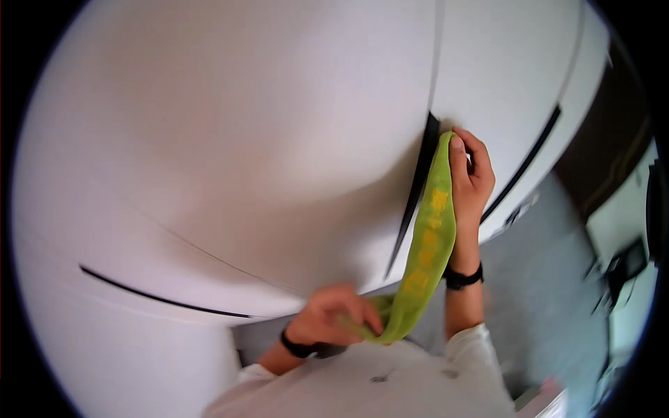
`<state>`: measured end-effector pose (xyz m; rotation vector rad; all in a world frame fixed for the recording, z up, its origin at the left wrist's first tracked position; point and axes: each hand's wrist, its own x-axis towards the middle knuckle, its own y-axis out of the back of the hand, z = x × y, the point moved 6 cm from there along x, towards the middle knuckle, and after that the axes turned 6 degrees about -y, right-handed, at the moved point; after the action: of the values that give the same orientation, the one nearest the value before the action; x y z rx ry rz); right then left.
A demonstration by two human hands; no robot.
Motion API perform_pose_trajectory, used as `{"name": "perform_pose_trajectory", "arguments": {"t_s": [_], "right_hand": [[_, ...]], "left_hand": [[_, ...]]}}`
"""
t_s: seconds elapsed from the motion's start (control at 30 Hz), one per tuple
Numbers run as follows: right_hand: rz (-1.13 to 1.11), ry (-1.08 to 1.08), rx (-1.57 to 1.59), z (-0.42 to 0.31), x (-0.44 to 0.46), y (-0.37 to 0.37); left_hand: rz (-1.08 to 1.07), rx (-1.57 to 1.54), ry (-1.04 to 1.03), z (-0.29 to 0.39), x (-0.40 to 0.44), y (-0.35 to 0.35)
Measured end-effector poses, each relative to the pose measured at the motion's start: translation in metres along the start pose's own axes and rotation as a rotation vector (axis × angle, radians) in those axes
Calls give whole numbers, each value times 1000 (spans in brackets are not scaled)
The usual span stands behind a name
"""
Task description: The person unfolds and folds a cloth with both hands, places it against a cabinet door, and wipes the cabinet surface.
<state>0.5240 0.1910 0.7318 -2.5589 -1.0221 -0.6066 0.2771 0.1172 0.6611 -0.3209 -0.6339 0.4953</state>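
Observation:
A long green cloth (426,258) with yellow lettering is stretched between my two hands. My right hand (474,174) pinches its upper end between thumb and fingers, close beside a black door handle (421,167) on the white cabinet. Down near my chest, my left hand (334,313) is closed on the cloth's lower end, which folds over there. The left hand is somewhat blurred. Both wrists wear black bands.
White cabinet doors (244,139) fill most of the view. A second black handle (526,160) is at the right, and another handle (160,296) at the lower left. Grey floor (543,272) shows at the right, with a dark chair-like object (624,268) beyond.

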Motion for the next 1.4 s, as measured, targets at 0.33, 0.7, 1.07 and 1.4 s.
{"name": "perform_pose_trajectory", "arguments": {"t_s": [0.33,0.7,1.07,1.4], "right_hand": [[-119,470,-320,-24,52,10],[20,440,-325,-10,61,26],[176,137,-118,16,63,52],[40,263,-9,-48,15,-7]], "left_hand": [[287,145,-29,-35,-52,41],[609,143,7,-48,-78,71],[548,273,-10,-59,-42,92],[306,143,-187,16,-31,64]]}}
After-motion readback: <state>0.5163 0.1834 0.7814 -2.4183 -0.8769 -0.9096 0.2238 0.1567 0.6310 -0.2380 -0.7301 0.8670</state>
